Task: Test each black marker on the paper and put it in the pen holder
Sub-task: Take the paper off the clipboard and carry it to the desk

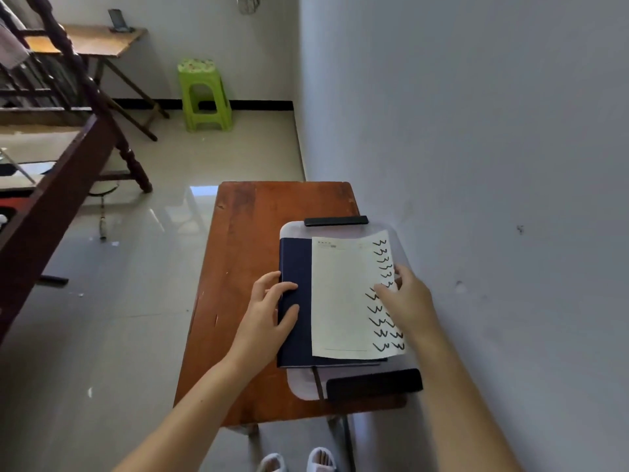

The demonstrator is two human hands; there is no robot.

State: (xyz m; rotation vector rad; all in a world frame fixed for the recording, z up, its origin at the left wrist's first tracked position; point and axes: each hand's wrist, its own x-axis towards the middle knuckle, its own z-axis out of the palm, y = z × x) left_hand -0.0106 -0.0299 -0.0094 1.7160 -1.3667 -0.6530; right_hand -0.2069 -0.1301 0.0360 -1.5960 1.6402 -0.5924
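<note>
A white sheet of paper with several black zigzag test marks down its right side lies on a dark blue notebook. The notebook rests on a translucent plastic box lid with black end handles, on a small wooden table. My left hand grips the notebook's left edge, thumb on its cover. My right hand holds the paper's right edge, fingers over the marks. No marker and no pen holder are in view.
A white wall stands close on the right of the table. A green plastic stool and a folding wooden table are at the back. Dark wooden furniture stands at the left. Glossy tiled floor surrounds the table.
</note>
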